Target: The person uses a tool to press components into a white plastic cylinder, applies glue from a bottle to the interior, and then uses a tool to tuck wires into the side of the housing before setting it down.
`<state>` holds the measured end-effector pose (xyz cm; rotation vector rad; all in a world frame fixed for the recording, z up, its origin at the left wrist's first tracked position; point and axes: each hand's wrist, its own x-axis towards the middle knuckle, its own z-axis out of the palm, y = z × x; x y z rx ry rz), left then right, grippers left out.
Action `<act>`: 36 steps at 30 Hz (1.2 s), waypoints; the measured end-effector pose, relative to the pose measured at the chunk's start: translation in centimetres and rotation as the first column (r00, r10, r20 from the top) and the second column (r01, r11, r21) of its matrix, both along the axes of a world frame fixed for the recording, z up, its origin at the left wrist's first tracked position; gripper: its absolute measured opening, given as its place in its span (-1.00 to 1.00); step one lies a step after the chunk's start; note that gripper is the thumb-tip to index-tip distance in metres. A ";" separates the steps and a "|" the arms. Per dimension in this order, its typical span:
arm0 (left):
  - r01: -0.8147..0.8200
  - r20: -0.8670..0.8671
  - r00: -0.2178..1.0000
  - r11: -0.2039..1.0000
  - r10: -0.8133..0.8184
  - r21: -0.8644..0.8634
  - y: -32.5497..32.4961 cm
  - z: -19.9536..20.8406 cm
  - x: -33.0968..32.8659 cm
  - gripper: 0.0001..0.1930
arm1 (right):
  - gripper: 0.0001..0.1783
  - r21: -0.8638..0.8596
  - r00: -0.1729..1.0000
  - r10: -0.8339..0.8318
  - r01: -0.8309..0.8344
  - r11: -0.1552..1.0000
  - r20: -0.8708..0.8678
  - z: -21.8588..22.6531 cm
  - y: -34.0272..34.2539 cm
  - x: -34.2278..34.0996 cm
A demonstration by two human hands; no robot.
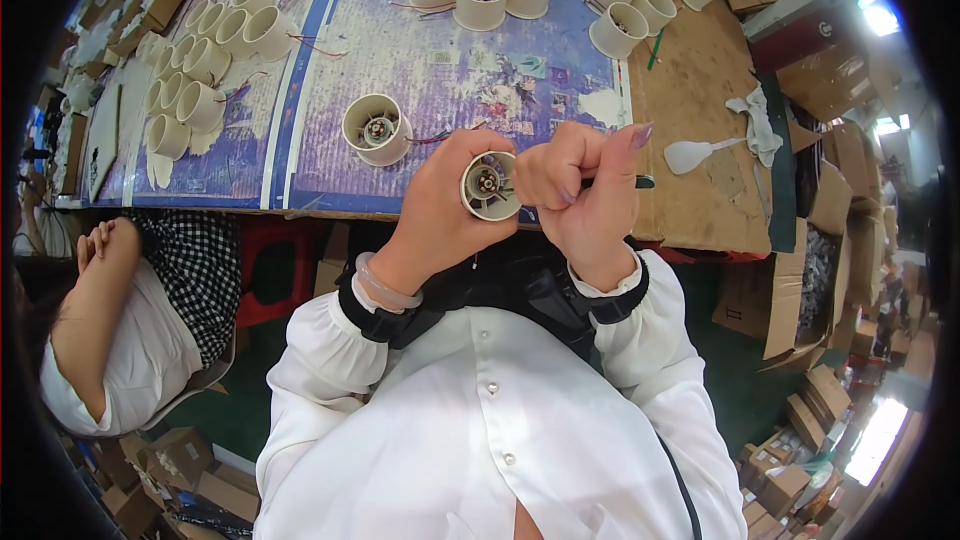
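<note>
My left hand is wrapped round a cream cup-shaped plastic housing, its open end facing up. Inside it sits a small round motor-like part with spokes about it. My right hand, closed in a fist with the thumb up, is at the housing's right rim. A dark green rod-like tool sticks out of the fist on the right; its working end is hidden by my fingers. Another cream housing of the same kind stands on the table just left of my left hand, thin wires trailing from it.
More cream housings crowd the table's far side, and another group lies at the left. A green stick, a white scoop-like piece and crumpled white tissue lie at the right. A co-worker's arm is at left.
</note>
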<state>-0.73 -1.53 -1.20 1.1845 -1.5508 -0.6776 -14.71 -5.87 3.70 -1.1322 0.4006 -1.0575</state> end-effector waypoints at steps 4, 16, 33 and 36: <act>-0.012 -0.055 0.998 0.999 0.014 0.031 0.2 0.4 -0.2 -0.47 | -0.29 0.001 1.000 0.003 -0.003 1.000 -0.021 0.0 0.1 0.2; 0.013 -0.019 1.000 0.997 -0.014 -0.074 -0.4 -0.5 0.0 -0.49 | -0.28 -0.345 0.937 -0.055 -0.072 0.936 -0.346 -0.4 0.7 0.4; 0.061 -0.195 0.979 0.997 -0.052 0.041 0.0 0.8 0.5 -0.40 | -0.88 -0.693 0.524 -0.511 -0.239 0.680 -0.682 0.4 1.9 -5.4; 0.098 -0.287 0.955 0.992 -0.073 0.074 0.1 0.9 0.6 -0.40 | -0.89 -0.767 0.542 -0.566 -0.274 0.580 -0.621 -1.4 1.6 -5.0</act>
